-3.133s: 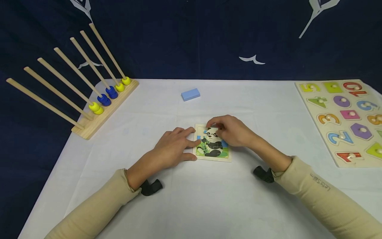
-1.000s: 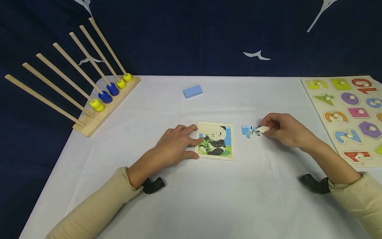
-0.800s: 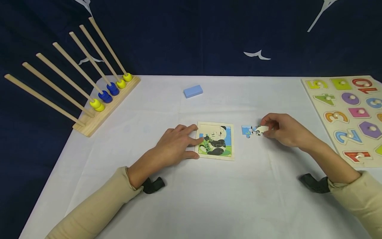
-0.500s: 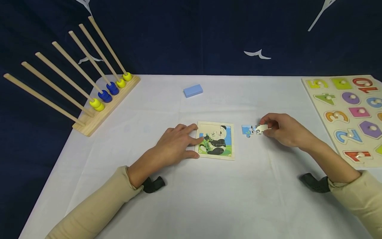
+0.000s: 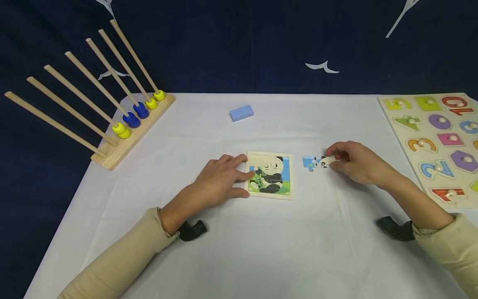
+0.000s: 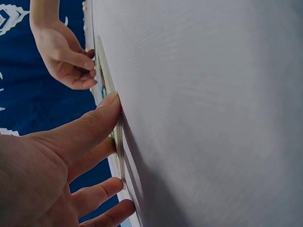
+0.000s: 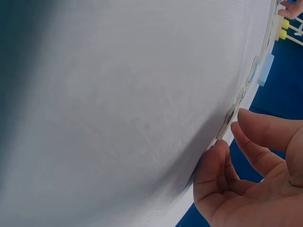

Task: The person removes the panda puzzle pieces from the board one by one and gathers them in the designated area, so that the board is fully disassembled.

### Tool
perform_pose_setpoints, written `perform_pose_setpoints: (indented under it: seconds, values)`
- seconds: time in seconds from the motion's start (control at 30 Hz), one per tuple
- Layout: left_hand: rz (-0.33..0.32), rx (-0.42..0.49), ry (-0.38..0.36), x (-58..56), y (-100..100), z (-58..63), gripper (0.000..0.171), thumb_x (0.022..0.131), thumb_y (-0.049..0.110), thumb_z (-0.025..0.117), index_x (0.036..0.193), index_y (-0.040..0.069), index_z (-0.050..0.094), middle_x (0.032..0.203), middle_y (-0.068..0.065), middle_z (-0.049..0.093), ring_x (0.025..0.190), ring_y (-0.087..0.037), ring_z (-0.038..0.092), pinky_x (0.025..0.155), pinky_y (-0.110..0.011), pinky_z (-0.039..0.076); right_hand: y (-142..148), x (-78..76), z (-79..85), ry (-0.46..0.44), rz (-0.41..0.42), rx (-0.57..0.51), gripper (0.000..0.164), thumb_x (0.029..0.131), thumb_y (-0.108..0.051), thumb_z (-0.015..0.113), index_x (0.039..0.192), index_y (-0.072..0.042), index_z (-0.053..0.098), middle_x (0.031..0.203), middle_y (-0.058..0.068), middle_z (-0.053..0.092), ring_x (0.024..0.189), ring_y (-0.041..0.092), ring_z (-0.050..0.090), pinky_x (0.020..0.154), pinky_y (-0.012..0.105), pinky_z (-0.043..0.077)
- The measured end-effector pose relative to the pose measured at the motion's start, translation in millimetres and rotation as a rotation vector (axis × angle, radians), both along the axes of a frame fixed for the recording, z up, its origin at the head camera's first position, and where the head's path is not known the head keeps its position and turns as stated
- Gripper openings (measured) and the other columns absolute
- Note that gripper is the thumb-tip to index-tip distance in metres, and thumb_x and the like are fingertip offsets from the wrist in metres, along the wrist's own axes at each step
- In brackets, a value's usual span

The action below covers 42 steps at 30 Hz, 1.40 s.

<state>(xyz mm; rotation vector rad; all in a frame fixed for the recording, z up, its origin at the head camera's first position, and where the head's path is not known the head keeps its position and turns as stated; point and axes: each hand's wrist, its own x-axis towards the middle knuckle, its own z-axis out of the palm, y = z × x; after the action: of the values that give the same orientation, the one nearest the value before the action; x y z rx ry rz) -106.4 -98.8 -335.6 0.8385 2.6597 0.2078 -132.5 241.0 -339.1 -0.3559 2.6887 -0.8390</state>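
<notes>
Only head view shows panda puzzle [image 5: 271, 177] face-on | left hand [image 5: 220, 182] spread | right hand [image 5: 352, 162] pinches piece [image 5: 326, 161]

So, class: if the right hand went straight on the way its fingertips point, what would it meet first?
Probably the loose blue puzzle part, just ahead of the white piece that the right hand seems to pinch. The panda board lies beyond. Whether part and piece touch is unclear.

Head view evenly lit, fairly sharp. Wrist views dimmer, softer: left, tabletop [image 6: 203, 109] shadowed toward 6 o'clock; right, dark toward 10 o'clock.
</notes>
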Motion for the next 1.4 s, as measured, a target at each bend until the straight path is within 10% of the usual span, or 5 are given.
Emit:
perform_pose_setpoints:
  seconds: [1.4]
  values:
    - [0.018, 0.028, -0.013, -1.3, -0.2, -1.3, 0.058, 0.087, 0.045, 0.073, 0.140, 0.029, 0.056, 0.152, -0.004, 0.035, 0.133, -0.027, 0.037, 0.098, -0.049, 0.036, -78.9, 6.9, 16.1, 0.059, 0.170, -0.154, 0.032, 0.085, -0.002, 0.074, 0.116, -0.002, 0.070, 0.094, 0.010, 0.055, 0.087, 0.024, 0.047, 0.078, 0.039, 0.039]
